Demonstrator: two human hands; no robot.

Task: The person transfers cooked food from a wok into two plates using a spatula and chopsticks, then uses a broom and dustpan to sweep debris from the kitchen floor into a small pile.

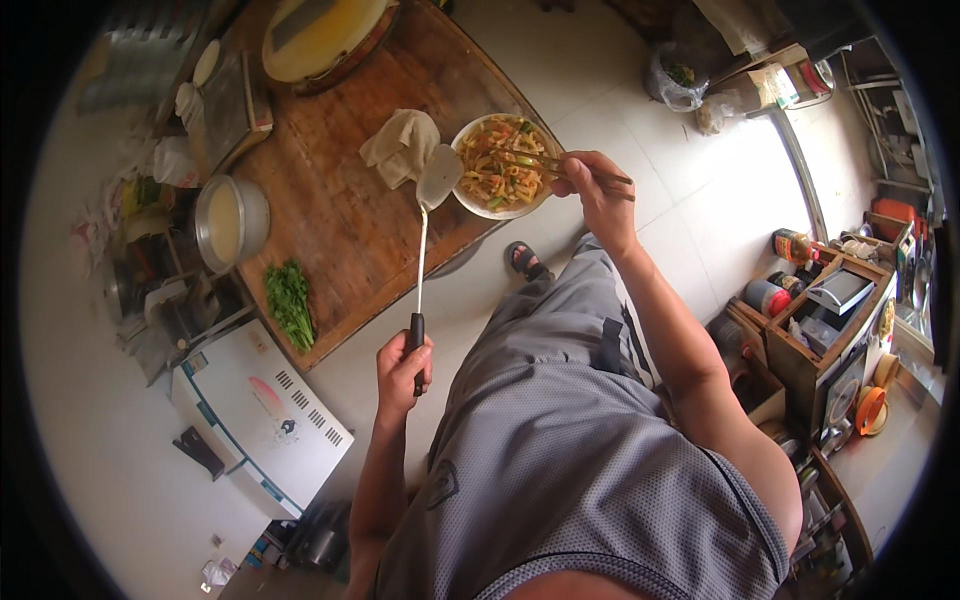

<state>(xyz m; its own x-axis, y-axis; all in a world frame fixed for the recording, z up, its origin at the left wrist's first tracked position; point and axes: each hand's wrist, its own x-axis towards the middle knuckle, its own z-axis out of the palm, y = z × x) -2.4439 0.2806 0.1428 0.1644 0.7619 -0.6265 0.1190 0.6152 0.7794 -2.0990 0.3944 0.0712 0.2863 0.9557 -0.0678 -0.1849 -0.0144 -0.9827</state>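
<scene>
A round white-rimmed bowl (501, 215) filled with cooked food (499, 169), orange and yellow pieces with bits of green, stands at the near right edge of a wooden table (352, 195). My right hand (596, 191) grips wooden chopsticks (555, 165), whose tips reach into the food. With my left hand (405, 367) I hold the black handle of a metal spatula (420, 285). Its pale, flat head (439, 177) is raised beside the bowl's left rim, overlapping a crumpled beige cloth (401, 142) in the view.
A bunch of green herbs (289, 304) lies at the table's left corner, near a metal pot (255, 217) of pale contents. Toward the far end sits a large round yellowish board (322, 37). A white appliance (277, 412) stands left; a wooden cabinet (817, 352) with bottles is right.
</scene>
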